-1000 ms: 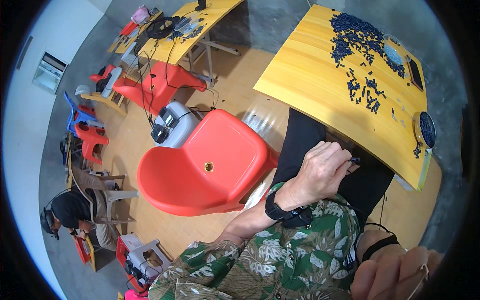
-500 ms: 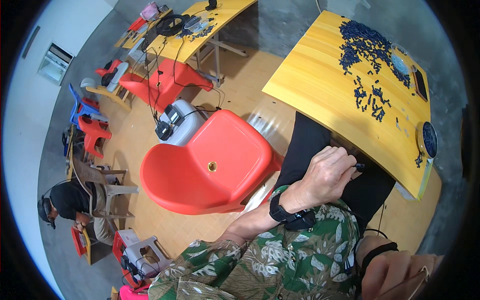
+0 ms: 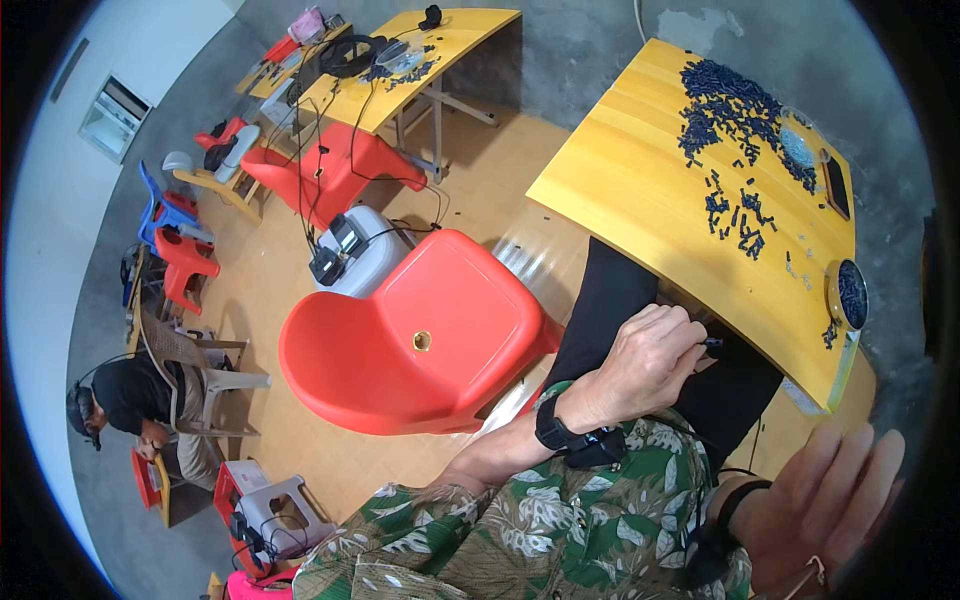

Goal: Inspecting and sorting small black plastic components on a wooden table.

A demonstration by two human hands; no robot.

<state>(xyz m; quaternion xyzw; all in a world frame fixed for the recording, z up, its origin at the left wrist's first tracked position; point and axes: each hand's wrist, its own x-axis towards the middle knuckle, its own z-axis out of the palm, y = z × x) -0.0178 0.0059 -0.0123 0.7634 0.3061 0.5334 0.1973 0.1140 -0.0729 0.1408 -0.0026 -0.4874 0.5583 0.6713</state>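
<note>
My left hand, a black watch on its wrist, is closed in front of the near edge of the yellow table, over dark trousers. From its fingertips sticks out a small black cylindrical piece. My right hand is raised at the lower right, fingers stretched out and apart from the table. Against its lower part shows a thin pale loop; how it is attached I cannot tell. Many similar small black pieces are heaped and scattered on the table. A round bowl of black pieces stands near its right end.
A clear tub with pale blue bits and a dark phone lie along the table's right side. A red plastic chair stands at my left. Cables hang from another yellow table behind. Another person sits far left.
My right hand has opened, its fingers going from curled to stretched, and risen a little. The left hand keeps its hold on the small black piece, almost in place.
</note>
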